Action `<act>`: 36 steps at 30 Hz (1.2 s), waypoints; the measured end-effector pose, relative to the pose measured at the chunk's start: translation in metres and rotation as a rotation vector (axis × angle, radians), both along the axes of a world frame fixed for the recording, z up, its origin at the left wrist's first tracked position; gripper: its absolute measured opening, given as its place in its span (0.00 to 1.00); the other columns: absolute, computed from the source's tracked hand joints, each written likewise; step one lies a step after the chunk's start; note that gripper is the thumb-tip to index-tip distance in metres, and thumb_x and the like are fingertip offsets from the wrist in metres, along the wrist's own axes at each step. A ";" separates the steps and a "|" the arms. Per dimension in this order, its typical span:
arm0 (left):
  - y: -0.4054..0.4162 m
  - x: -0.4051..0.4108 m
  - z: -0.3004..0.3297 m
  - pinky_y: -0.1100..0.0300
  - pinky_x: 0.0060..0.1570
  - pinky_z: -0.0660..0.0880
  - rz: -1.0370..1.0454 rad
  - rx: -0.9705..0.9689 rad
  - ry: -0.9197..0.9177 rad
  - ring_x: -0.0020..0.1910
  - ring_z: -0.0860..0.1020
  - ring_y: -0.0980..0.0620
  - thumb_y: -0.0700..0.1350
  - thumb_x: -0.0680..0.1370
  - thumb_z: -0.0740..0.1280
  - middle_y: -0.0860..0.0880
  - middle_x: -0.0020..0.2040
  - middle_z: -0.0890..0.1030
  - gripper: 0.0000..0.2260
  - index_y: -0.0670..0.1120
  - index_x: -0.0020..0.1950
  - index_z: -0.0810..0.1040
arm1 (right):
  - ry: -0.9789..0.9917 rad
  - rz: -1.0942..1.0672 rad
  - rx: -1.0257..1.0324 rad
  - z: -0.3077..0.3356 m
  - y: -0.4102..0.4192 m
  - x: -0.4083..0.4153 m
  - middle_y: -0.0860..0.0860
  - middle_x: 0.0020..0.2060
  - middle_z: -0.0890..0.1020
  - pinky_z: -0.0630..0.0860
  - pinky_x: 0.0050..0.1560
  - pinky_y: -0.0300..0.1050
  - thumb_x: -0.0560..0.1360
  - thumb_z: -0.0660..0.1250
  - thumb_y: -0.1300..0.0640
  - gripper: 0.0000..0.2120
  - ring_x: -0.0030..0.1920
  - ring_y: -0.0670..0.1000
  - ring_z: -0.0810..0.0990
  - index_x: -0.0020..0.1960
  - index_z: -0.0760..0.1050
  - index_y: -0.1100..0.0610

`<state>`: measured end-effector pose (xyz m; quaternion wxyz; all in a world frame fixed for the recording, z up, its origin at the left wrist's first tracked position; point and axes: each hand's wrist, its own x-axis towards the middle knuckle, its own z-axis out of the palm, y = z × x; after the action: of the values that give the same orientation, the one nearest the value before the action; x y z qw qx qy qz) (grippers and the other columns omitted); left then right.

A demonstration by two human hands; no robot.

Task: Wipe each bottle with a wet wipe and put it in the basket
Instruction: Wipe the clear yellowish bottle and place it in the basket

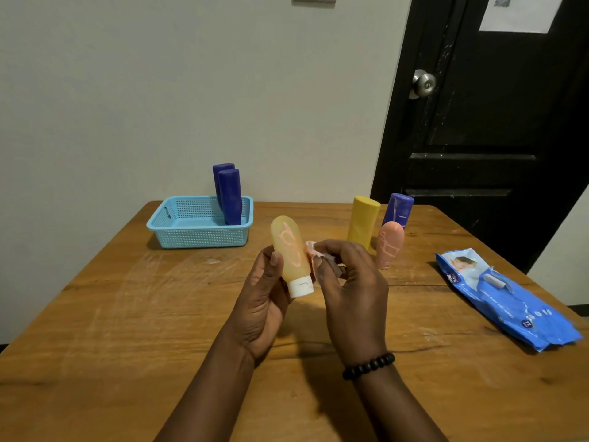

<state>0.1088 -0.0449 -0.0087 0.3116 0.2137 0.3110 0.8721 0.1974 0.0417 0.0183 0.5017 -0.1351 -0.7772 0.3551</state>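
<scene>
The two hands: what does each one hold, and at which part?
The left hand holds the pale yellow bottle by its lower body, just above the white cap. The right hand pinches a crumpled wet wipe between its fingers.

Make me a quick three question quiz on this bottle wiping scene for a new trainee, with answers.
1. True or false: the blue basket holds two purple bottles.
2. Which hand grips the pale orange bottle? A) left B) right
3. Fill in: the right hand pinches a ____ beside that bottle.

Key: 1 true. 2 A, the left hand. 3 wet wipe.
</scene>
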 end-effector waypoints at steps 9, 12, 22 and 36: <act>-0.002 0.004 0.003 0.57 0.48 0.81 0.002 -0.080 0.027 0.52 0.84 0.49 0.45 0.77 0.61 0.43 0.56 0.84 0.17 0.44 0.65 0.75 | -0.136 0.060 0.193 0.048 0.010 -0.022 0.48 0.52 0.80 0.73 0.47 0.24 0.74 0.70 0.63 0.10 0.52 0.40 0.76 0.54 0.81 0.55; -0.002 0.004 0.003 0.58 0.47 0.81 0.017 -0.088 0.033 0.52 0.84 0.49 0.45 0.77 0.62 0.42 0.56 0.84 0.19 0.42 0.67 0.74 | -0.156 0.045 0.251 0.042 0.010 -0.018 0.50 0.52 0.80 0.74 0.47 0.29 0.73 0.71 0.65 0.10 0.52 0.44 0.77 0.53 0.81 0.57; 0.001 0.000 -0.003 0.57 0.50 0.82 0.102 -0.135 -0.010 0.52 0.83 0.49 0.46 0.76 0.64 0.41 0.54 0.84 0.18 0.44 0.65 0.75 | -0.181 0.048 0.301 -0.006 -0.007 0.014 0.49 0.50 0.80 0.80 0.48 0.42 0.72 0.70 0.64 0.09 0.51 0.47 0.78 0.51 0.82 0.56; 0.001 0.002 0.000 0.58 0.47 0.81 0.085 -0.161 0.067 0.52 0.84 0.49 0.50 0.72 0.69 0.44 0.56 0.85 0.27 0.44 0.69 0.72 | -0.218 0.094 0.349 0.043 0.010 -0.011 0.51 0.51 0.80 0.77 0.49 0.34 0.74 0.68 0.64 0.09 0.51 0.45 0.78 0.53 0.81 0.57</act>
<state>0.1104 -0.0434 -0.0091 0.2799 0.2035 0.3990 0.8491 0.1862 0.0520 0.0615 0.4133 -0.0472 -0.8820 0.2213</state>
